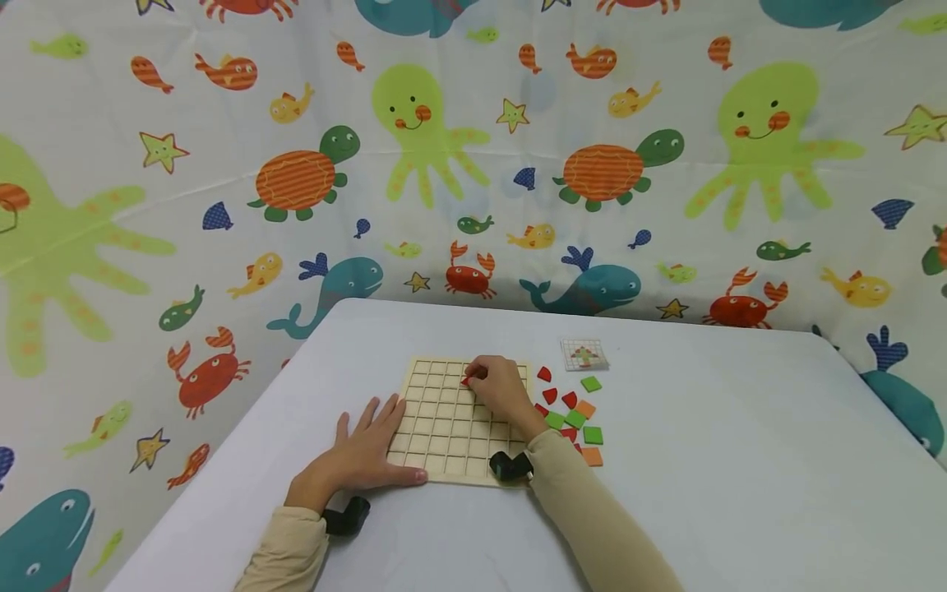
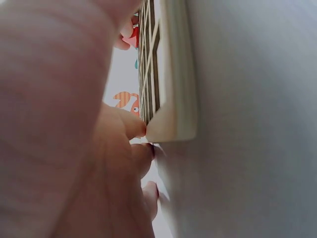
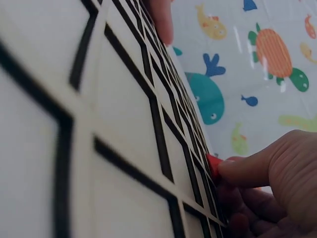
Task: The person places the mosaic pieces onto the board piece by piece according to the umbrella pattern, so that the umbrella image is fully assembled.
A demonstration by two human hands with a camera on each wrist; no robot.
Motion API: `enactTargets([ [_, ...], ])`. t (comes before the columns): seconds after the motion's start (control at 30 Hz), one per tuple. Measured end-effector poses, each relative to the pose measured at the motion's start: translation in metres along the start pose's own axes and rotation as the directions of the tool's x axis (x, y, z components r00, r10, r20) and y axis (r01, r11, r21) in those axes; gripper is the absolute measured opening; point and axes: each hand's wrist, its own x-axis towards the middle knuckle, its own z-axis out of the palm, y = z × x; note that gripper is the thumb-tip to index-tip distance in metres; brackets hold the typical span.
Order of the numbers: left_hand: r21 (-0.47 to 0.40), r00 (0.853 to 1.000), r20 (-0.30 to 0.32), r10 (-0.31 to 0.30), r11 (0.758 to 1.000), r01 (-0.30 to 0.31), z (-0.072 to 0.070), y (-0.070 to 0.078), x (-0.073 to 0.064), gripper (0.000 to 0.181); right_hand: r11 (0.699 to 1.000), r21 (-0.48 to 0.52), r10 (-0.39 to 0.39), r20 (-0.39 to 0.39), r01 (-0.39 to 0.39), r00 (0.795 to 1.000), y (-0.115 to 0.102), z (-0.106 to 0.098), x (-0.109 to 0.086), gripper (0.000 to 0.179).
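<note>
A wooden grid board (image 1: 444, 427) with square recesses lies flat on the white table. My right hand (image 1: 501, 388) pinches a small red quarter-round tile (image 3: 214, 166) between thumb and fingers, right at the board's surface near its far edge. In the head view most of that red tile is hidden by the fingers. My left hand (image 1: 367, 450) is spread at the board's left side, fingers straight, with the thumb along the near left corner. In the left wrist view, its fingertips (image 2: 137, 126) meet the board's edge.
Right of the board lie loose tiles: several red quarter-rounds (image 1: 550, 395), green squares (image 1: 593, 436) and orange squares (image 1: 592, 456). Behind them is a small pattern card (image 1: 584, 354) showing a coloured figure on a grid. A sea-animal printed curtain (image 1: 473, 238) hangs behind the table (image 1: 740, 460).
</note>
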Motion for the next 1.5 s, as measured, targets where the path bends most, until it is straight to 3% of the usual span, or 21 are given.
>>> enactTargets([
  [0.3,0.001,1.0,0.007,-0.013,1.0,0.013,0.001,0.003,0.001,0.131,0.998,-0.022,-0.063,-0.019,0.062,0.998,0.006,0.007,-0.005,0.02],
  [0.57,0.009,1.0,0.004,-0.027,1.0,0.027,0.003,0.0,0.002,0.132,0.997,-0.051,-0.057,0.062,0.061,0.996,0.004,0.0,-0.004,0.031],
  [0.7,0.004,1.0,-0.002,-0.012,1.0,0.012,0.005,0.002,0.005,0.132,1.0,-0.028,-0.006,0.097,0.009,0.995,0.001,-0.022,-0.004,0.029],
  [0.87,0.001,1.0,-0.012,-0.018,1.0,0.018,0.006,0.003,0.004,0.133,0.999,0.005,0.051,0.079,-0.051,0.996,-0.004,-0.066,-0.009,0.029],
  [1.07,0.011,1.0,-0.01,-0.022,1.0,0.022,0.006,0.0,0.001,0.133,0.992,-0.119,0.043,0.049,-0.037,0.998,0.009,-0.118,-0.021,0.031],
  [1.27,0.01,1.0,-0.014,-0.026,1.0,0.026,0.003,0.002,0.0,0.133,0.966,-0.211,0.158,0.013,-0.151,0.987,0.032,-0.165,-0.032,0.033],
  [1.4,-0.003,1.0,-0.014,-0.022,1.0,0.022,0.003,0.004,0.001,0.132,0.95,-0.237,0.214,0.019,-0.204,0.977,0.043,-0.176,-0.034,0.03],
  [1.5,-0.001,1.0,-0.007,-0.027,1.0,0.027,0.004,0.004,0.002,0.133,0.949,-0.24,0.22,0.049,-0.202,0.974,0.047,-0.17,-0.032,0.03],
])
